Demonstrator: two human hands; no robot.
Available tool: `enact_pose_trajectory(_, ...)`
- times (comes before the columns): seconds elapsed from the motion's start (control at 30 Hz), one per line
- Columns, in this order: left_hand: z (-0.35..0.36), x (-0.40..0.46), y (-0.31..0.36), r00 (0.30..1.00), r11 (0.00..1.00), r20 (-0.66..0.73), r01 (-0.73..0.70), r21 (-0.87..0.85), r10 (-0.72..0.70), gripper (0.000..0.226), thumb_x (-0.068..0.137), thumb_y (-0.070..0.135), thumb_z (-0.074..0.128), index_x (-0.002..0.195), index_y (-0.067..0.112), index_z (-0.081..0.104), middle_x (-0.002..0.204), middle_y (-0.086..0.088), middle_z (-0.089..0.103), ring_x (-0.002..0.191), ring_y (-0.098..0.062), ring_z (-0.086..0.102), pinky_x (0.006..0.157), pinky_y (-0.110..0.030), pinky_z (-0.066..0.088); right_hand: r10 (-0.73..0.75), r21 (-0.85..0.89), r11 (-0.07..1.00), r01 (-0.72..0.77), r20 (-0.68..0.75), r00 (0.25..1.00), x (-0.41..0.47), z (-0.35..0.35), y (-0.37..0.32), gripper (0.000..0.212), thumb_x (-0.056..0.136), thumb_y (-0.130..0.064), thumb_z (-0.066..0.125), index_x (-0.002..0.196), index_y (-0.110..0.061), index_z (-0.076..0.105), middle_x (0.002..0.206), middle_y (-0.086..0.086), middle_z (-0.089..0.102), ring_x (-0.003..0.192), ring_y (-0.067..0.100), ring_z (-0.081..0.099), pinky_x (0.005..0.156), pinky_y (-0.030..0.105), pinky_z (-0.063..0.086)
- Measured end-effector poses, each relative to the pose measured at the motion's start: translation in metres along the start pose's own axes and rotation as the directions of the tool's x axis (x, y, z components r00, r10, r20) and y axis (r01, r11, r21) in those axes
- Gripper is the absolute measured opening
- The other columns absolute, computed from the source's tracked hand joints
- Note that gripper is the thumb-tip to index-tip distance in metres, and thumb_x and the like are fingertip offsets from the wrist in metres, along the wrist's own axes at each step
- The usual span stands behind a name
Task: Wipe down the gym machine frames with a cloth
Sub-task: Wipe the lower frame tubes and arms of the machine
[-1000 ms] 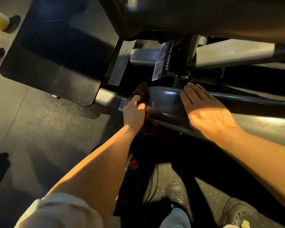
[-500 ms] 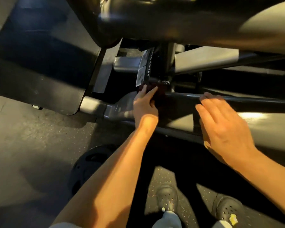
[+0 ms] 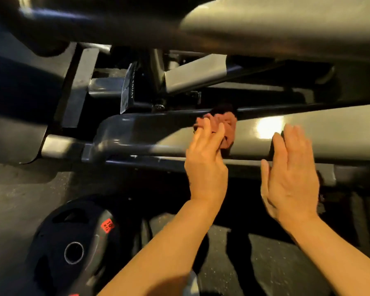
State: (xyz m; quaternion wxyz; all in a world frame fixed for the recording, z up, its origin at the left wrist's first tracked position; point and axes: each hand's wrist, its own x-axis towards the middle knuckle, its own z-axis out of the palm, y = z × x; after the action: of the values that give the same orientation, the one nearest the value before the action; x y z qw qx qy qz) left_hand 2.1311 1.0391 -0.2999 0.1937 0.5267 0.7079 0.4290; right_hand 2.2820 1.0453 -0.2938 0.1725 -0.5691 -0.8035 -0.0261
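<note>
A thick dark grey frame beam (image 3: 150, 133) of the squat machine runs across the middle of the view. A crumpled dark red cloth (image 3: 228, 127) lies against its top side. My left hand (image 3: 205, 161) presses the cloth onto the beam with straight fingers. To the right, my right hand (image 3: 291, 176) is flat and open, its fingertips on the beam beside a bright glare spot. Part of the cloth is hidden behind my left fingers.
A black 10 kg weight plate (image 3: 73, 242) with a red label leans at the lower left on the rubber floor. A dark footplate (image 3: 19, 116) fills the left. More frame tubes (image 3: 265, 28) pass overhead. A white-labelled "SQUAT" placard (image 3: 127, 90) sits behind the beam.
My left hand slid the cloth to the right along the beam, away from the placard. My right hand also shifted right. The view moved closer, and the weight plate came into sight.
</note>
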Motion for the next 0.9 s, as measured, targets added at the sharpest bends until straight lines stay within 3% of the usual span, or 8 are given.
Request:
enact_pose_trajectory(0.1,0.021,-0.026,0.023,0.976,0.982,0.114,-0.185,-0.034,0.188,0.046,0.087,0.004,0.046,0.13,0.013,0.06,0.144,-0.012,0.048,0.136,-0.028,0.041,0.115,-0.034,0.031,-0.001,0.004,1.0,0.001,0.0,1.0,-0.021,0.001,0.007,0.057,0.094,-0.013,0.049,0.143,0.01,0.031,0.15,0.031,0.031,0.144,0.038,0.023,0.121,0.048,0.017)
enact_pose_trajectory(0.23,0.035,-0.027,0.031,0.998,0.996,0.035,-0.053,-0.074,0.056,0.051,0.084,-0.011,0.052,0.13,0.01,0.059,0.144,-0.015,0.047,0.136,-0.032,0.039,0.118,-0.023,0.021,-0.022,0.01,1.0,0.021,0.071,0.997,-0.045,-0.013,0.032,0.053,0.095,-0.013,0.048,0.142,0.009,0.034,0.15,0.029,0.033,0.144,0.038,0.024,0.12,0.048,0.019)
enact_pose_trajectory(0.33,0.046,-0.051,0.054,0.979,0.982,0.144,-0.126,-0.144,0.146,0.051,0.083,-0.011,0.056,0.129,0.01,0.06,0.143,-0.012,0.049,0.136,-0.03,0.041,0.116,-0.029,0.027,0.056,0.223,0.97,-0.095,0.174,0.983,-0.073,-0.027,0.045,0.051,0.099,-0.024,0.04,0.143,0.002,0.038,0.149,0.02,0.039,0.142,0.027,0.031,0.118,0.036,0.023)
enact_pose_trajectory(0.47,0.055,-0.094,0.059,0.95,0.957,0.257,-0.104,-0.272,0.176,0.05,0.085,-0.01,0.058,0.13,0.011,0.059,0.141,-0.008,0.051,0.134,-0.021,0.044,0.115,-0.024,0.03,0.246,0.666,0.622,-0.412,0.333,0.91,-0.095,-0.042,0.041,0.046,0.101,-0.039,0.033,0.146,-0.029,0.031,0.149,-0.012,0.04,0.136,-0.003,0.035,0.111,0.016,0.028)
enact_pose_trajectory(0.57,0.067,-0.129,0.053,0.937,0.939,0.334,0.021,-0.344,0.101,0.05,0.092,-0.004,0.053,0.138,0.015,0.051,0.147,-0.006,0.046,0.137,-0.01,0.039,0.114,-0.02,0.029,0.312,0.757,0.395,-0.521,0.423,0.851,-0.112,-0.036,0.035,0.037,0.104,-0.033,0.034,0.139,-0.043,0.034,0.134,-0.032,0.05,0.127,-0.005,0.047,0.105,0.019,0.039)
enact_pose_trajectory(0.63,0.078,-0.145,0.045,0.896,0.906,0.439,0.131,-0.404,0.066,0.05,0.098,0.002,0.048,0.143,0.022,0.043,0.151,0.0,0.04,0.139,-0.003,0.034,0.114,-0.019,0.028,0.369,0.755,0.289,-0.589,0.48,0.796,-0.125,-0.023,0.034,0.034,0.106,-0.029,0.035,0.137,-0.043,0.037,0.123,-0.034,0.057,0.119,-0.005,0.054,0.096,0.017,0.044)
enact_pose_trajectory(0.77,0.108,-0.152,0.017,0.78,0.865,0.606,0.189,-0.466,0.156,0.053,0.101,0.007,0.045,0.147,0.032,0.035,0.154,0.01,0.034,0.141,0.0,0.028,0.117,-0.031,0.029,0.52,0.763,0.229,-0.605,0.429,0.738,-0.137,0.005,0.041,0.044,0.105,-0.017,0.039,0.147,-0.031,0.034,0.128,-0.025,0.059,0.121,-0.003,0.054,0.095,0.012,0.043)
enact_pose_trajectory(0.9,0.146,-0.14,-0.018,0.714,0.918,0.631,-0.044,-0.393,0.305,0.051,0.098,0.016,0.053,0.146,0.031,0.041,0.146,0.013,0.042,0.136,-0.002,0.031,0.114,-0.036,0.033,0.666,0.777,0.252,-0.577,0.293,0.686,-0.141,0.039,0.063,0.052,0.101,0.001,0.04,0.142,-0.032,0.041,0.126,-0.025,0.059,0.117,-0.01,0.053,0.093,0.009,0.043)
